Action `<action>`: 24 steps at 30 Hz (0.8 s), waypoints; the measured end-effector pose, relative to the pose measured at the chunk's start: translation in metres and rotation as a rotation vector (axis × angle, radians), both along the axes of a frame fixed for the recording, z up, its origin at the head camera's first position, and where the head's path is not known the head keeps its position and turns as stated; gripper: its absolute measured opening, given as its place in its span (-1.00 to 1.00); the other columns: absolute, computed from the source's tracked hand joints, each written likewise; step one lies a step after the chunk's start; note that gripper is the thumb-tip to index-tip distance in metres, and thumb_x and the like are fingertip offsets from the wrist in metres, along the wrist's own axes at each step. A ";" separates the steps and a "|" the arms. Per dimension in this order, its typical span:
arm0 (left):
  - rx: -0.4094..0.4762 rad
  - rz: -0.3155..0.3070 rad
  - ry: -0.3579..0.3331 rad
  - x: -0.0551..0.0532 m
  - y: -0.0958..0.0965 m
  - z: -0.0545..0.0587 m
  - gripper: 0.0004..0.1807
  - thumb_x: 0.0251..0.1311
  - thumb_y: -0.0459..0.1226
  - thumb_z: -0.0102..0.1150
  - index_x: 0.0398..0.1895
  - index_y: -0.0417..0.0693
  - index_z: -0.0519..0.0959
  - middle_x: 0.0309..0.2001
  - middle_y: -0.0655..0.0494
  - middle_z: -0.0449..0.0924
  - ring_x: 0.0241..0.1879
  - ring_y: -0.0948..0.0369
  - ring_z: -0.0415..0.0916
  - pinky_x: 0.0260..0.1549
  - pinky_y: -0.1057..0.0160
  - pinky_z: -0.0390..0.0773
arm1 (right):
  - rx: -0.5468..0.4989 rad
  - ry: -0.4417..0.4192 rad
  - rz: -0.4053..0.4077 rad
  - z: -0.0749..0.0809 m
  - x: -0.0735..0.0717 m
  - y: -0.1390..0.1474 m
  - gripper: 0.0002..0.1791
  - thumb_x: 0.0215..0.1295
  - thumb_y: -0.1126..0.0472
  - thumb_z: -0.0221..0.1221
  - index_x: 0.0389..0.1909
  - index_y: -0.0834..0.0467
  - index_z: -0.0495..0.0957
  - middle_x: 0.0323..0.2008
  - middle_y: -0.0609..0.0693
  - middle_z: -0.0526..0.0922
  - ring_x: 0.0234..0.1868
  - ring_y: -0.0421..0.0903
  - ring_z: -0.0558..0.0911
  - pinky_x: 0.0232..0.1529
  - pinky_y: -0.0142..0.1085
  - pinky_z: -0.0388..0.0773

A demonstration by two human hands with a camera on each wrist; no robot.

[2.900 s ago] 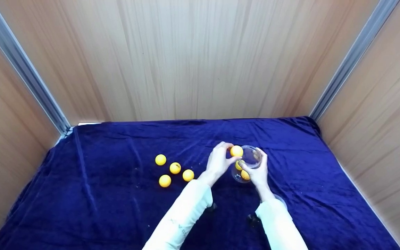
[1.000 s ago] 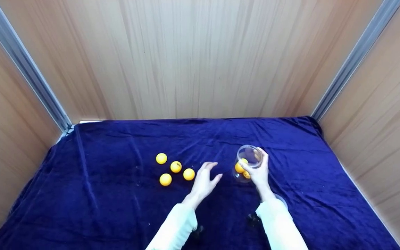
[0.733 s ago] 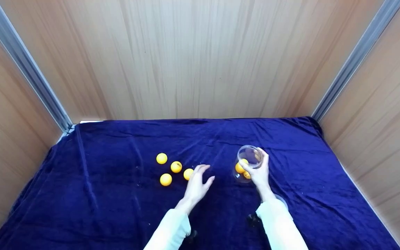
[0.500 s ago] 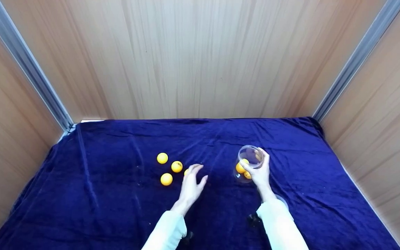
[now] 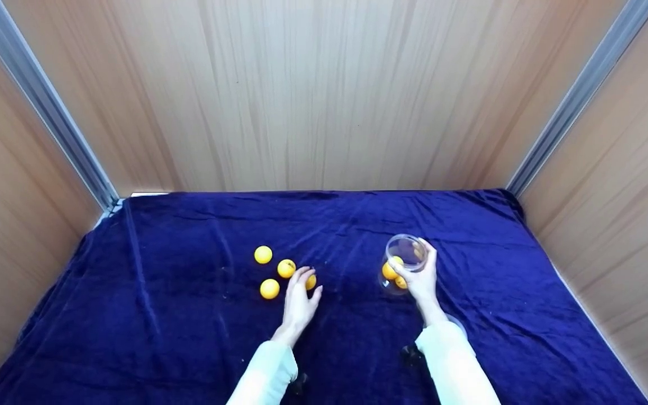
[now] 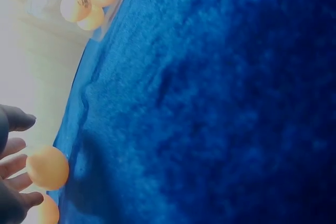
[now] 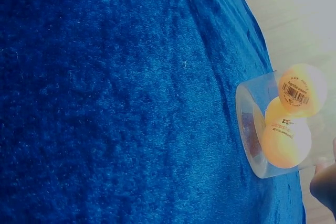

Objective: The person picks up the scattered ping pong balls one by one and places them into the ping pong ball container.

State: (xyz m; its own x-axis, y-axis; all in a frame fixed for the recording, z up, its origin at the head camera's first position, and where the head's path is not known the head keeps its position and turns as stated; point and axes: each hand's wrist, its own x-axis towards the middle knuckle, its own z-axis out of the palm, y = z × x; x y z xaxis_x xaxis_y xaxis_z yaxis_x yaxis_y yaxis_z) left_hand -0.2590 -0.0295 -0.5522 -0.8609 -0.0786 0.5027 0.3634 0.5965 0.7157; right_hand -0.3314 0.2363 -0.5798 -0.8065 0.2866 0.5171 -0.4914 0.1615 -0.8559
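Observation:
My left hand (image 5: 300, 304) reaches over the cloth with its fingers spread around an orange ping-pong ball (image 5: 311, 282). In the left wrist view that ball (image 6: 48, 168) lies between the thumb and the fingers, which are loosely bent and not closed on it. Three more loose balls, among them a printed one (image 5: 286, 268), lie to the left of this hand. Off to the right, my right hand (image 5: 422, 284) grips a clear plastic cup (image 5: 388, 250) by its side, its mouth facing up. Three printed balls (image 7: 303, 90) rest inside the cup.
A dark blue velvet cloth (image 5: 189, 337) covers the table. Wood-grain panels (image 5: 313, 112) close off the back and both sides, with metal strips (image 5: 571, 95) at the corners. A clear rounded edge (image 5: 457, 324) shows beside the right sleeve.
Earlier my left hand held a ball at the cup's mouth; that ball left its fingers, and the hand moved left and down to the nearest loose ball. The right hand keeps holding the cup.

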 end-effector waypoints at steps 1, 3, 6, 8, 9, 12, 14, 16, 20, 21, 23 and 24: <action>-0.004 0.003 0.002 -0.001 0.000 -0.001 -0.63 -0.12 -0.45 0.24 -0.15 -0.38 0.50 -0.06 -0.18 0.43 -0.01 -0.05 0.35 0.00 0.07 0.30 | 0.002 0.005 0.001 -0.002 -0.001 0.001 -0.10 -0.32 0.27 0.44 0.15 0.04 0.21 0.01 0.07 0.42 0.04 -0.05 0.38 -0.02 -0.41 0.32; -0.014 0.011 0.001 -0.002 -0.001 -0.002 -0.63 -0.13 -0.47 0.23 -0.15 -0.38 0.50 -0.06 -0.18 0.43 -0.01 -0.05 0.35 -0.01 0.06 0.30 | -0.049 0.017 0.042 0.002 0.000 -0.001 -0.10 -0.33 0.31 0.44 0.15 0.08 0.21 0.02 0.12 0.41 0.06 0.00 0.36 0.02 -0.36 0.30; -0.028 0.024 -0.019 -0.003 -0.002 -0.003 -0.62 -0.14 -0.50 0.22 -0.14 -0.37 0.50 -0.04 -0.18 0.42 0.01 -0.05 0.33 0.02 0.07 0.29 | -0.076 0.019 0.065 0.001 -0.001 -0.001 -0.09 -0.33 0.33 0.43 0.15 0.13 0.20 0.03 0.21 0.38 0.07 0.08 0.33 0.04 -0.30 0.28; -0.044 0.033 -0.037 -0.003 -0.003 -0.004 -0.61 -0.14 -0.52 0.22 -0.12 -0.36 0.50 -0.03 -0.17 0.42 0.03 -0.05 0.32 0.03 0.07 0.28 | -0.092 0.017 0.078 0.004 0.002 -0.001 -0.09 -0.35 0.34 0.44 0.14 0.13 0.20 0.04 0.20 0.37 0.09 0.07 0.33 0.08 -0.27 0.26; -0.053 0.036 -0.045 -0.003 -0.003 -0.004 -0.60 -0.14 -0.53 0.21 -0.11 -0.35 0.50 -0.03 -0.16 0.42 0.04 -0.05 0.31 0.04 0.07 0.28 | -0.069 0.019 0.064 0.001 0.000 0.000 -0.09 -0.34 0.32 0.44 0.15 0.10 0.20 0.04 0.18 0.38 0.08 0.04 0.34 0.06 -0.30 0.29; -0.084 0.034 -0.052 -0.005 -0.005 -0.003 -0.58 -0.16 -0.56 0.19 -0.10 -0.31 0.50 -0.02 -0.14 0.41 0.05 -0.05 0.29 0.04 0.07 0.27 | -0.043 0.014 0.037 0.002 0.000 0.000 -0.09 -0.34 0.32 0.44 0.14 0.08 0.20 0.03 0.14 0.39 0.06 -0.02 0.36 0.03 -0.34 0.30; -0.097 0.030 -0.050 -0.006 -0.005 -0.004 -0.56 -0.18 -0.58 0.18 -0.10 -0.30 0.50 -0.02 -0.13 0.42 0.05 -0.05 0.30 0.04 0.07 0.28 | -0.012 0.026 0.015 -0.001 -0.003 0.001 -0.10 -0.32 0.29 0.44 0.14 0.03 0.21 0.02 0.09 0.41 0.04 -0.07 0.38 -0.01 -0.38 0.33; -0.099 0.027 -0.057 -0.008 -0.006 -0.004 -0.55 -0.20 -0.60 0.17 -0.11 -0.28 0.50 -0.02 -0.13 0.42 0.05 -0.05 0.29 0.04 0.07 0.27 | -0.055 0.026 0.048 0.008 0.002 -0.002 -0.11 -0.31 0.33 0.43 0.15 0.09 0.20 0.03 0.14 0.40 0.06 -0.02 0.37 0.03 -0.31 0.30; -0.099 0.040 -0.064 -0.010 -0.007 -0.006 -0.55 -0.22 -0.62 0.15 -0.13 -0.25 0.52 -0.05 -0.10 0.43 0.03 -0.03 0.31 0.03 0.08 0.29 | -0.094 -0.011 0.055 0.031 0.018 -0.012 -0.12 -0.31 0.43 0.39 0.14 0.25 0.17 0.04 0.25 0.37 0.08 0.12 0.33 0.09 -0.08 0.22; -0.096 0.047 -0.064 -0.010 -0.007 -0.006 -0.56 -0.21 -0.62 0.15 -0.14 -0.24 0.52 -0.06 -0.08 0.44 0.02 -0.02 0.32 0.03 0.08 0.29 | -0.108 -0.022 0.058 0.038 0.023 -0.015 -0.12 -0.32 0.45 0.38 0.13 0.29 0.16 0.04 0.28 0.36 0.08 0.16 0.32 0.09 -0.02 0.19; -0.094 0.057 -0.054 -0.012 -0.007 -0.006 -0.57 -0.23 -0.63 0.15 -0.17 -0.23 0.53 -0.09 -0.07 0.45 0.00 -0.02 0.34 0.02 0.09 0.30 | -0.093 -0.024 0.041 0.039 0.024 -0.017 -0.14 -0.32 0.45 0.37 0.12 0.29 0.17 0.02 0.27 0.37 0.07 0.15 0.32 0.08 -0.06 0.21; -0.091 0.060 -0.049 -0.013 -0.007 -0.006 -0.58 -0.23 -0.63 0.15 -0.18 -0.24 0.53 -0.10 -0.06 0.46 -0.01 -0.01 0.34 0.02 0.09 0.30 | -0.088 -0.015 0.042 0.036 0.023 -0.015 -0.14 -0.31 0.43 0.38 0.12 0.26 0.19 0.02 0.24 0.38 0.06 0.11 0.33 0.07 -0.12 0.23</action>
